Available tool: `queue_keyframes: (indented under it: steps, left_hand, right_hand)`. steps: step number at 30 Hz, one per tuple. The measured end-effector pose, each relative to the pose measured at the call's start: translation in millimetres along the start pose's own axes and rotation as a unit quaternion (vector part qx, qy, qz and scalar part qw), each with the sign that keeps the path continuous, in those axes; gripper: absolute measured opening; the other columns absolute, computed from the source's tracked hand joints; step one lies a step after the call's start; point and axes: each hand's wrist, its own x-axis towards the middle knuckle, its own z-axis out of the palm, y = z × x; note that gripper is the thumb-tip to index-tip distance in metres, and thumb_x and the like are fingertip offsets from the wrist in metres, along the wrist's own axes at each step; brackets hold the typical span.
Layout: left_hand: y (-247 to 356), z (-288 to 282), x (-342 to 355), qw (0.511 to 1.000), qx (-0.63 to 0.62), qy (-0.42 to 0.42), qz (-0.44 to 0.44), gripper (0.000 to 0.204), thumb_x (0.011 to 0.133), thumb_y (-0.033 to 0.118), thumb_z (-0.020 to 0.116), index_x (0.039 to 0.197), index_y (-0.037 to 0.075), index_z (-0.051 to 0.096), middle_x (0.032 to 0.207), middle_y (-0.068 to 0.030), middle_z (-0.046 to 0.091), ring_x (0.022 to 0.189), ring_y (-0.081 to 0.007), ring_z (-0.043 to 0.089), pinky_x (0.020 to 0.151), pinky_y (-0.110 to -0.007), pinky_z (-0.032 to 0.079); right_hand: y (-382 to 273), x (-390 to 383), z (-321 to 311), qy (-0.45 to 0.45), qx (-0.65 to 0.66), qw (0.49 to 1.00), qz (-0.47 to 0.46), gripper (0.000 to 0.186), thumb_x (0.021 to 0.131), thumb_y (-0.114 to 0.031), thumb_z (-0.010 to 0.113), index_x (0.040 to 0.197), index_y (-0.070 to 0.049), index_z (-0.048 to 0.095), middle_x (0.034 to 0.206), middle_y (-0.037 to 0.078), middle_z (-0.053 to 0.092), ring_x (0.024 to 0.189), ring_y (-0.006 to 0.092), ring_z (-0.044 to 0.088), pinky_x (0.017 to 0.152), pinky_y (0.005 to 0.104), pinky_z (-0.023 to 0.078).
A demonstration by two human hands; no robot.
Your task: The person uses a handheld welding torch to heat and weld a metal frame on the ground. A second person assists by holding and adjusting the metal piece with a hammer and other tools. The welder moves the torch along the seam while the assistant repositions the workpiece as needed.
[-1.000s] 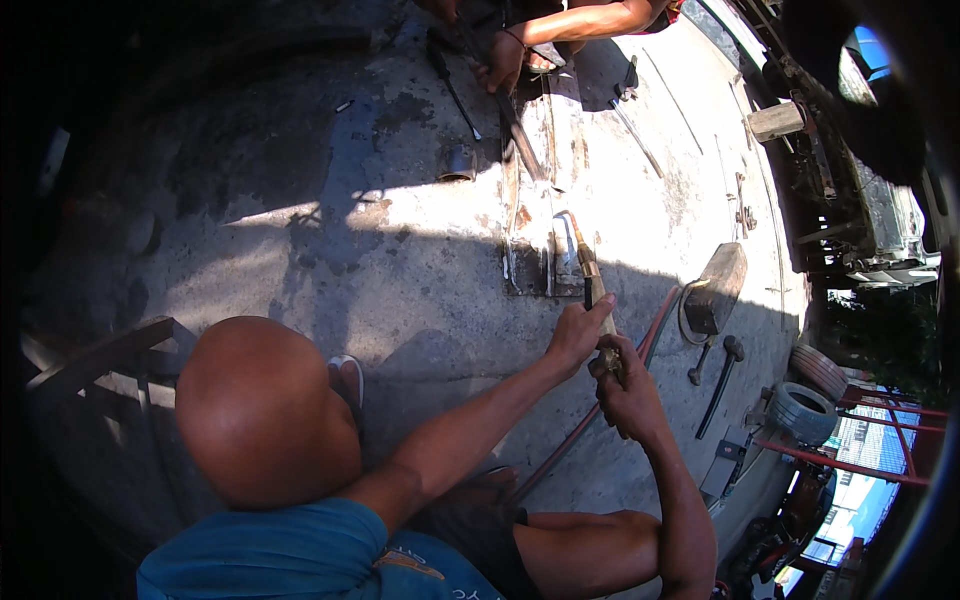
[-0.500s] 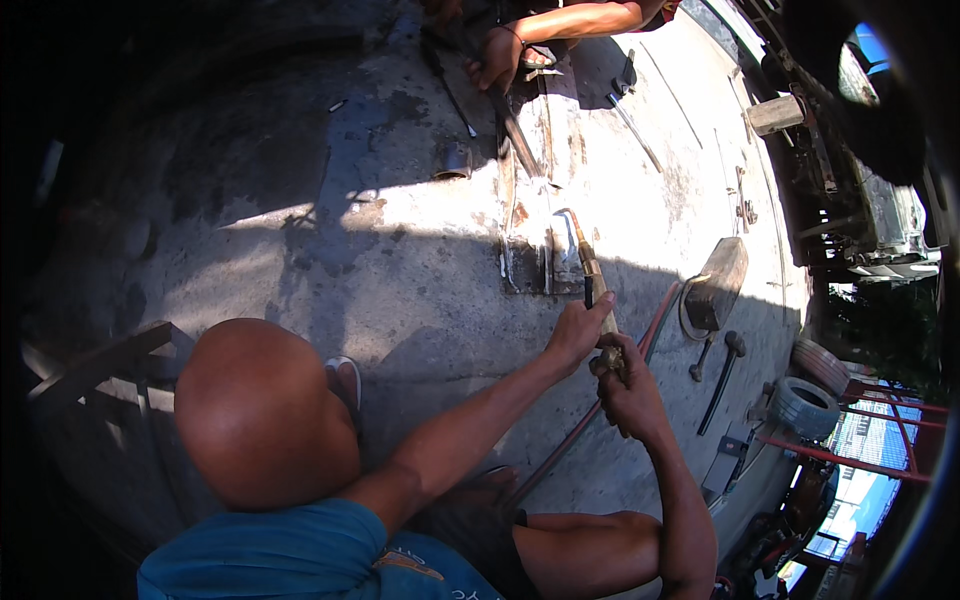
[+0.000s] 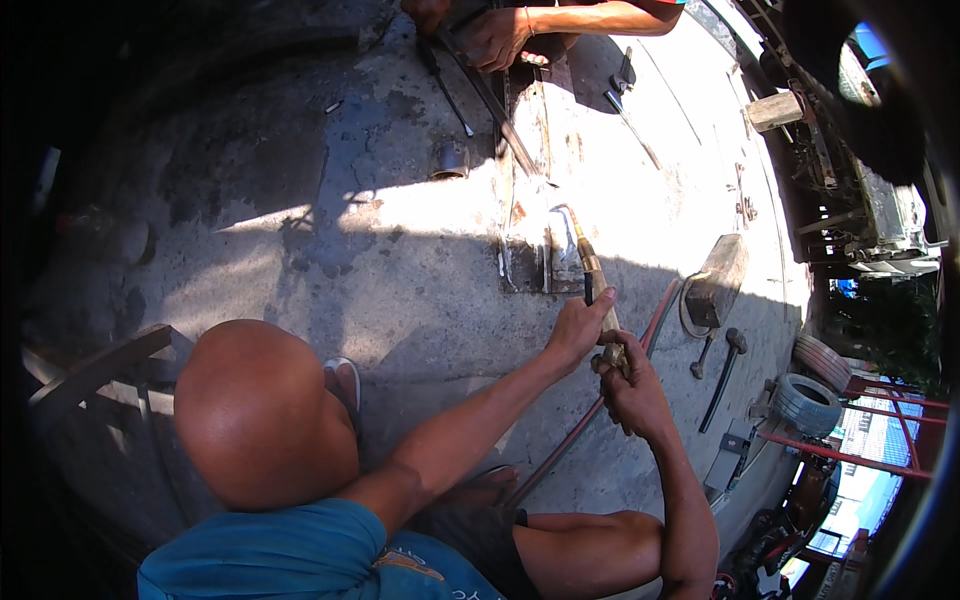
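Observation:
A gas torch [image 3: 592, 262] is held by both of my hands, its bent tip over a rusty metal panel [image 3: 530, 265] lying on the sunlit concrete. My left hand [image 3: 580, 330] wraps round the torch handle. My right hand [image 3: 625, 390] grips the knobbed valve end just below it. Across from me, another person's hands [image 3: 490, 40] are on a long flat metal bar [image 3: 500, 115], whose lower end reaches the panel near the torch tip. Glare hides where the tip and bar end exactly sit. Red and green hoses [image 3: 660, 318] run along the floor beside my hands.
A dark cylinder [image 3: 450, 158] and a pry bar [image 3: 448, 95] lie left of the panel. At right are a wooden block [image 3: 716, 280], hammers [image 3: 718, 385], two tyres [image 3: 805, 405], a red metal frame [image 3: 880, 440] and vehicle parts [image 3: 880, 220]. A metal stand [image 3: 95, 370] is at left.
The other person's hands have moved up and slightly left on the bar, and a second hand shows more clearly. My hands and the torch have shifted very slightly upward.

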Motion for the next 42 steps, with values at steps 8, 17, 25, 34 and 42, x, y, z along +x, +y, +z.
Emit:
queue_keyframes:
  steps: [8, 17, 25, 34, 42]
  left_hand:
    - [14.3, 0.2, -4.8, 0.999, -0.026, -0.027, -0.004, 0.062, 0.102, 0.051, 0.06, 0.065, 0.001, 0.064, 0.063, -0.0083, 0.062, 0.058, -0.0149, 0.059, 0.052, -0.039, 0.045]
    - [19.6, 1.0, -9.0, 0.999, -0.044, -0.032, -0.003, 0.06, 0.103, 0.05, 0.06, 0.068, 0.002, 0.065, 0.065, -0.0068, 0.063, 0.06, -0.0148, 0.059, 0.055, -0.038, 0.047]
    - [10.8, 0.9, -6.8, 1.0, -0.018, -0.022, -0.013, 0.062, 0.103, 0.052, 0.059, 0.066, 0.002, 0.063, 0.063, -0.0061, 0.06, 0.058, -0.0155, 0.056, 0.055, -0.04, 0.045]
    - [15.6, -4.7, -6.2, 0.997, -0.003, -0.058, -0.04, 0.048, 0.107, 0.042, 0.058, 0.09, -0.002, 0.068, 0.079, -0.0108, 0.07, 0.069, -0.0169, 0.069, 0.061, -0.032, 0.054]
    - [19.3, -3.7, -7.8, 1.0, -0.006, -0.017, -0.02, 0.062, 0.102, 0.052, 0.06, 0.071, -0.002, 0.066, 0.066, -0.0096, 0.063, 0.06, -0.0181, 0.061, 0.057, -0.04, 0.048]
  right_hand:
    - [1.6, 1.6, -1.0, 0.002, 0.019, 1.0, -0.012, 0.037, 0.1, -0.003, 0.052, 0.135, -0.014, 0.055, 0.117, 0.009, 0.067, 0.07, 0.0137, 0.06, 0.062, 0.034, 0.05]
    - [2.9, 0.2, -0.9, 0.007, 0.017, 1.0, -0.024, 0.039, 0.099, 0.0, 0.052, 0.135, -0.014, 0.056, 0.143, 0.011, 0.059, 0.078, 0.0167, 0.064, 0.068, 0.0353, 0.053]
    - [2.3, -1.6, -1.3, 0.007, 0.009, 1.0, -0.017, 0.037, 0.099, -0.002, 0.054, 0.134, -0.013, 0.057, 0.143, 0.012, 0.061, 0.079, 0.0176, 0.065, 0.07, 0.0358, 0.053]
    - [9.2, 0.7, 0.1, -0.002, 0.011, 0.999, -0.043, 0.036, 0.103, -0.005, 0.052, 0.137, -0.015, 0.051, 0.104, 0.005, 0.062, 0.064, 0.0119, 0.055, 0.056, 0.0317, 0.046]
    - [-2.1, 0.0, -0.1, -0.003, 0.016, 1.0, -0.012, 0.038, 0.098, 0.0, 0.053, 0.134, -0.013, 0.055, 0.124, 0.012, 0.066, 0.079, 0.018, 0.064, 0.071, 0.0365, 0.053]
